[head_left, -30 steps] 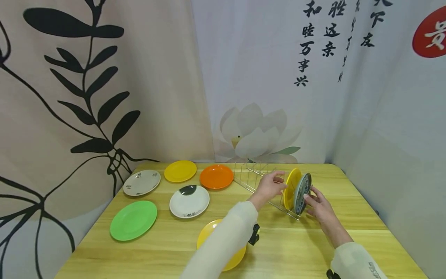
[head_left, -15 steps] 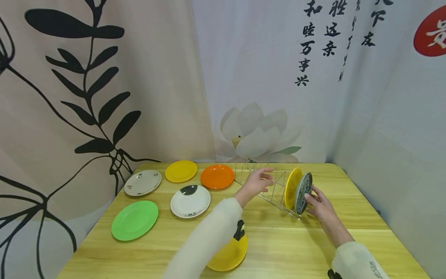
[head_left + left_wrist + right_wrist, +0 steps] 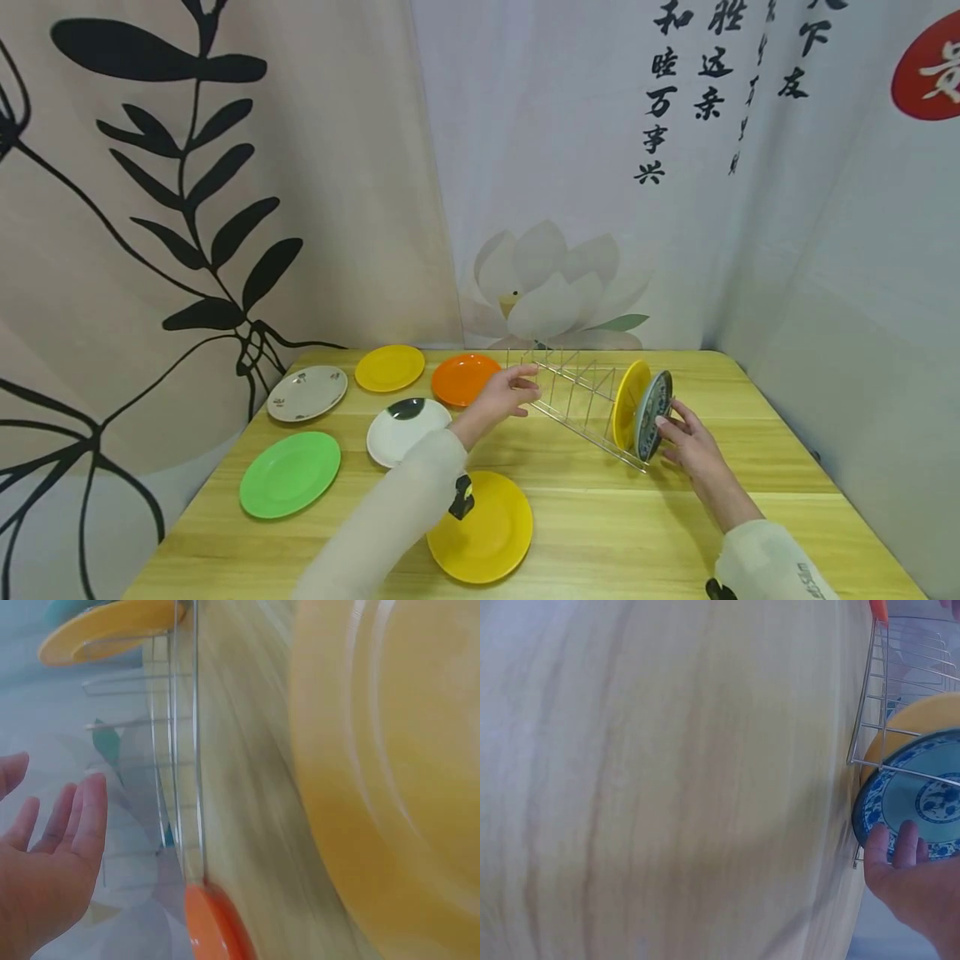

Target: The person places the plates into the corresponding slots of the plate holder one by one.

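Note:
My left hand is raised at the left end of a wire dish rack, fingers loosely spread and holding nothing. An orange plate lies behind it. At the rack's right end a yellow plate stands on edge. Beside it a blue-and-white patterned plate stands tilted in the last place. My right hand is at this patterned plate, with relaxed fingertips against its face near the rim. Thumb and fingers all show on the plate's outer side in the right wrist view.
A larger yellow plate lies near the front of the wooden table. Leftward lie a green plate, a white plate with a dark patch, a small-patterned white plate and another yellow plate. Curtains hang behind.
My left hand has moved left, from beside the standing yellow plate to the rack's left end, uncovering the front yellow plate. The right hand stays at the patterned plate.

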`<action>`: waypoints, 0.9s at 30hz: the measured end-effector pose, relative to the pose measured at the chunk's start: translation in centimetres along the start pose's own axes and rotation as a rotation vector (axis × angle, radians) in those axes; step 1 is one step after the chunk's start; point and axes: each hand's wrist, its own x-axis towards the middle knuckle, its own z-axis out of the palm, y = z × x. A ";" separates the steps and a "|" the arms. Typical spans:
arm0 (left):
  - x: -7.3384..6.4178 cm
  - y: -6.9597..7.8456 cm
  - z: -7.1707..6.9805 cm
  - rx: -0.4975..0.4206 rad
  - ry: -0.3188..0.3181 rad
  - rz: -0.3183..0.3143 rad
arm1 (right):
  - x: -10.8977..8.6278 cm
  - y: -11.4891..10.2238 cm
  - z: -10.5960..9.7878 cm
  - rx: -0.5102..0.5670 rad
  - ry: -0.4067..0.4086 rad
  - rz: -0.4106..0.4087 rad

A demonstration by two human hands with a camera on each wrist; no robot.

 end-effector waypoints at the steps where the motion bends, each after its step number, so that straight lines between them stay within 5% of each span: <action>1: -0.2 -0.1 -0.4 -0.003 0.001 -0.006 | 0.0 0.0 0.0 0.002 0.001 -0.001; 27: -7.8 -3.1 -8.4 -0.002 0.156 -0.144 | 0.1 0.2 -0.1 0.008 0.004 -0.007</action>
